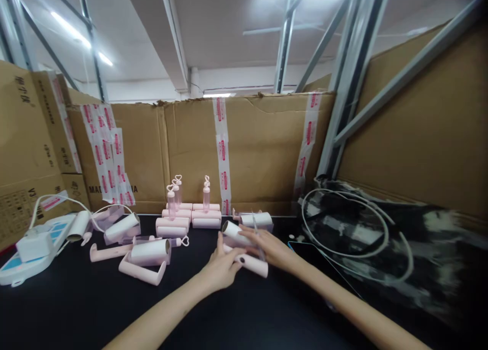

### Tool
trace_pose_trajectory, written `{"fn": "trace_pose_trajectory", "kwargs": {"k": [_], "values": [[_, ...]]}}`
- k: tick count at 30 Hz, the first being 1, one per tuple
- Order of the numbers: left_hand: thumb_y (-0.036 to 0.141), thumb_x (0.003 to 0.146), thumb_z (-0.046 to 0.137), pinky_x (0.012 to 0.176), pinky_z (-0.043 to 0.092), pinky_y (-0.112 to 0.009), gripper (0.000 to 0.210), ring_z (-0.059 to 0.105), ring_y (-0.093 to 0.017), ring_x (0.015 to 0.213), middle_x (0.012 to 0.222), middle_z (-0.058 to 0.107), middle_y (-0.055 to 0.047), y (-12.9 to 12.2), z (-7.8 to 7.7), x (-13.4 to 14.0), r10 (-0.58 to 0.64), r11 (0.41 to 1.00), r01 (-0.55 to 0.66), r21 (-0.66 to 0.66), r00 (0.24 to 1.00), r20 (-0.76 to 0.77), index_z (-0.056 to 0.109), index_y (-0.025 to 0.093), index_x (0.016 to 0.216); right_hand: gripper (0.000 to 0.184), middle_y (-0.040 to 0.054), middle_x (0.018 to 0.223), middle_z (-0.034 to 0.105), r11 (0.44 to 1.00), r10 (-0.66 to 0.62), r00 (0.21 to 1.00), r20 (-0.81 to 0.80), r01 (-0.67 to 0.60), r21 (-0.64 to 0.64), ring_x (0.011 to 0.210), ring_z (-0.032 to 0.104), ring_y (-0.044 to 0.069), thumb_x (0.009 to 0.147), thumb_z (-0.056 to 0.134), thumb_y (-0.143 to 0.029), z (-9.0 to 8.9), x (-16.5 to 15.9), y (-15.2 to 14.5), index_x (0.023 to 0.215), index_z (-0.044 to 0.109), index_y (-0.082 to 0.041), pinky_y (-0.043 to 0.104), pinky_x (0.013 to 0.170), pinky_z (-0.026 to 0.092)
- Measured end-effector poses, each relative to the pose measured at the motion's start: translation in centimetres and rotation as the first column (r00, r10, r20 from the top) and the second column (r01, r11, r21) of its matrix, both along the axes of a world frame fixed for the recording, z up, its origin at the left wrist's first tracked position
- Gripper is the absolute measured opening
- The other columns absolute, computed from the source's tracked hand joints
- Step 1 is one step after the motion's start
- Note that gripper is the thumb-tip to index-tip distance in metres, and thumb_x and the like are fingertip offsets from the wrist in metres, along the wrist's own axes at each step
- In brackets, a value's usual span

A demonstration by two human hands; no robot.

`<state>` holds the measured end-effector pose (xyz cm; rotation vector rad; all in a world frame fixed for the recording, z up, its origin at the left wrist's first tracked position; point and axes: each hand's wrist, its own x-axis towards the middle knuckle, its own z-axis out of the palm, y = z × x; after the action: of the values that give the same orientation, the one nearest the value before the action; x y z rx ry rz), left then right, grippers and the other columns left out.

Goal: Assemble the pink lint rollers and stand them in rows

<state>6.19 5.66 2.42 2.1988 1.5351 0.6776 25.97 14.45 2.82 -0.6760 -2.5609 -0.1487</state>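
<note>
My left hand [223, 266] is closed on a pink lint roller piece [254, 266], a rounded bar with a small dark hole, tilted down to the right. My right hand [270, 246] lies over a white paper roll [231, 229], its fingers gripping it just above the pink bar. A thin clear edge, possibly a plastic cover, shows by the right fingers. Behind the right hand lies another white roll [257, 219] with pink parts. To the left, a pink handle frame [143, 273] rests against a white roll [150, 249] in a clear cover.
Finished-looking pink rollers with heart-topped handles [206, 197] stand at the back. A white power strip [38, 253] with cables sits at far left, near more rolls [122, 228]. On the right are a coiled white cable [345, 256] and a dark flat device [324, 263]. Cardboard walls [263, 152] enclose the black table.
</note>
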Motion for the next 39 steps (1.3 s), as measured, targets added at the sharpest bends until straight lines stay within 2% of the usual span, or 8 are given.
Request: {"fn": "trace_pose_trajectory", "kwargs": {"k": [9,13,22,25,29,33,35,39], "values": [[0.031,0.088,0.043,0.105,0.023,-0.047,0.041,0.02,-0.039,0.133,0.152,-0.009,0.0,3.5,-1.4,6.6,0.108,0.985,-0.116,0.125,0.992,0.066,0.044,0.038,0.129,0.029,0.0101,0.133,0.049,0.986,-0.15,0.988,-0.02,0.151,0.064,0.123,0.045,0.023,0.087,0.045,-0.025,5.7,3.6,5.9,0.113,0.06,-0.024,0.041,0.102,0.031],[0.033,0.079,0.055,0.105,0.021,-0.048,0.067,0.02,-0.041,0.132,0.152,-0.013,-0.006,3.8,-1.7,6.8,0.118,0.983,-0.128,0.133,0.99,0.082,0.025,0.036,0.139,0.038,0.0183,0.116,0.06,0.939,-0.332,0.931,-0.149,0.341,0.038,0.11,0.054,0.03,0.09,0.041,-0.041,7.4,-1.4,7.2,0.115,0.055,-0.017,0.044,0.09,0.038],[0.052,0.048,0.076,0.108,0.022,-0.045,0.123,0.012,-0.04,0.135,0.149,0.0,-0.025,2.3,-1.6,4.0,0.078,0.991,-0.092,0.099,0.987,0.141,0.01,0.006,0.142,0.033,0.0034,0.083,0.063,0.894,-0.433,0.889,-0.149,0.402,-0.196,0.071,0.06,0.014,0.088,0.049,-0.045,5.6,-15.0,6.1,0.09,0.059,-0.014,0.032,0.067,0.048],[0.046,0.058,0.071,0.103,0.03,-0.045,0.092,0.031,-0.037,0.128,0.142,0.027,-0.022,-0.3,-1.2,1.7,0.031,0.965,-0.092,0.247,0.97,0.242,0.031,0.01,0.132,0.03,0.0051,0.083,0.064,0.911,-0.399,0.875,-0.275,0.344,-0.229,0.075,0.061,0.018,0.087,0.047,-0.045,6.5,-14.1,4.8,0.09,0.057,-0.017,0.03,0.068,0.047],[0.024,0.085,0.034,0.07,0.048,-0.029,0.012,0.056,-0.015,0.071,0.078,0.054,-0.002,-2.9,-0.1,-2.3,0.041,0.9,-0.222,0.374,0.899,0.436,0.045,0.021,0.089,0.033,0.0063,0.083,0.065,0.95,-0.304,0.848,-0.434,0.232,-0.21,0.076,0.061,0.02,0.086,0.045,-0.047,7.8,-10.2,1.4,0.096,0.052,-0.017,0.029,0.068,0.045],[0.026,0.076,0.049,0.089,0.04,-0.038,0.029,0.05,-0.021,0.1,0.103,0.048,-0.008,-3.1,2.0,-4.5,0.098,0.826,-0.343,0.447,0.869,0.485,0.037,0.02,0.102,0.029,0.0019,0.071,0.064,0.961,-0.249,0.864,-0.437,0.164,-0.222,0.062,0.059,0.018,0.079,0.055,-0.048,7.2,-7.9,-3.4,0.083,0.055,-0.019,0.026,0.058,0.043],[0.029,0.067,0.062,0.095,0.037,-0.04,0.052,0.047,-0.026,0.111,0.115,0.048,-0.01,-3.0,3.0,-4.7,0.061,0.882,-0.222,0.416,0.929,0.366,0.037,0.019,0.111,0.028,-0.0007,0.066,0.063,0.963,-0.18,0.905,-0.385,0.082,-0.257,0.058,0.058,0.016,0.077,0.059,-0.047,6.3,-7.8,-5.3,0.078,0.055,-0.02,0.024,0.054,0.041],[0.037,0.067,0.065,0.079,0.047,-0.033,0.05,0.061,-0.025,0.093,0.103,0.063,-0.005,-3.0,3.3,-5.1,-0.012,1.0,0.011,0.006,0.99,0.142,0.047,0.022,0.112,0.028,-0.0014,0.067,0.063,0.907,-0.026,0.954,-0.3,-0.104,-0.409,0.06,0.059,0.015,0.079,0.059,-0.047,4.4,-7.8,-7.2,0.08,0.057,-0.019,0.023,0.054,0.041]]}}
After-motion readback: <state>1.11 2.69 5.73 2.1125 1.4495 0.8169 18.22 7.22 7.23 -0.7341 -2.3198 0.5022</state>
